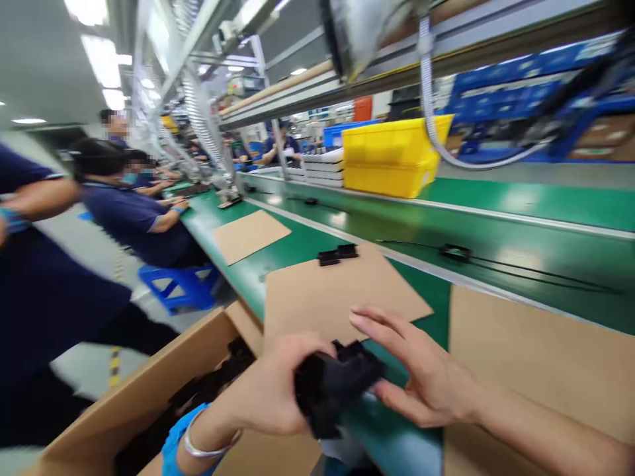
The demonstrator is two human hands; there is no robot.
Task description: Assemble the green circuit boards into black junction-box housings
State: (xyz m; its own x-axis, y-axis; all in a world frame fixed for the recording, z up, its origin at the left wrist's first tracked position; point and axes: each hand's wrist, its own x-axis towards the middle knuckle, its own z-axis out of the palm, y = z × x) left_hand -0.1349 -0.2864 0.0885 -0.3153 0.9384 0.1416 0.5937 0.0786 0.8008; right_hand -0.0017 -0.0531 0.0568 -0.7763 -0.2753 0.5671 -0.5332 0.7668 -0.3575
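My left hand [278, 383] is wrapped round a bunch of black parts [335, 387], dark and blurred, so their exact kind cannot be made out. My right hand [426, 377] is beside them with fingers spread; its thumb is close to the bunch, and I cannot tell if it touches. Beyond both hands, two small black blocks [338, 254] lie at the far edge of a brown cardboard sheet [302, 297]. Below my left forearm, an open cardboard box [149, 387] contains more black pieces.
Another cardboard sheet [536, 370] lies right, a smaller one [251, 235] farther off, on the green bench [426, 327]. A dark cabled item [455, 251] lies on the green strip beyond the rail. A yellow bin [391, 158] stands behind. Co-workers [124, 198] are at left, by a blue stool [176, 287].
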